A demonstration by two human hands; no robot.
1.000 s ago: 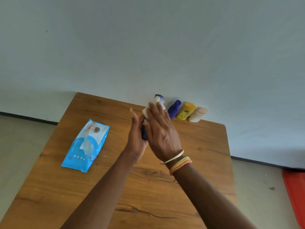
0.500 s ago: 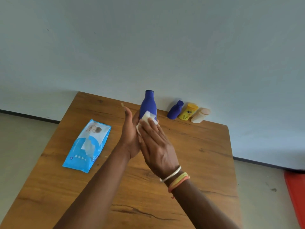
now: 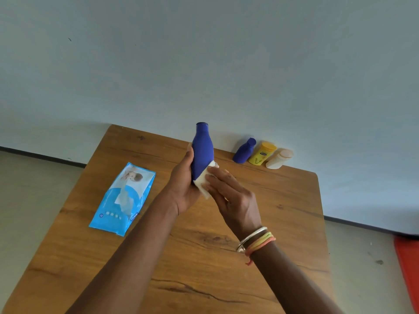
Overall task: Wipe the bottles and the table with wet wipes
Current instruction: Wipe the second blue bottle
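- The right hand (image 3: 233,196), bangles and threads at the wrist, lies almost flat, fingers extended and pressing a folded white wet wipe (image 3: 204,182) against the lower body of a tall blue bottle (image 3: 202,152); the wipe is pinned under the fingers rather than gripped in a fist.
- The left hand (image 3: 183,189) is curled around the same bottle from its left side, thumb up along the body, holding it upright and clear of the bench (image 3: 204,268).
- The step in hand appears to be wiping the first of the bottles, with the wipe low on its side near the base.
- The next move likely calls for working the wipe along the bottle or turning the bottle in the left hand so the far side meets the wipe, while the grip stays firm on a smooth, possibly damp surface.
- To the left, the blue pack of wet wipes (image 3: 123,198) lies flat on the bench, well apart from both hands.
- Farthest back, against the wall, a small blue bottle (image 3: 243,151), a yellow bottle (image 3: 261,154) and a cream bottle (image 3: 278,159) stand close together in a row, awaiting their turn, as does the bench top itself.
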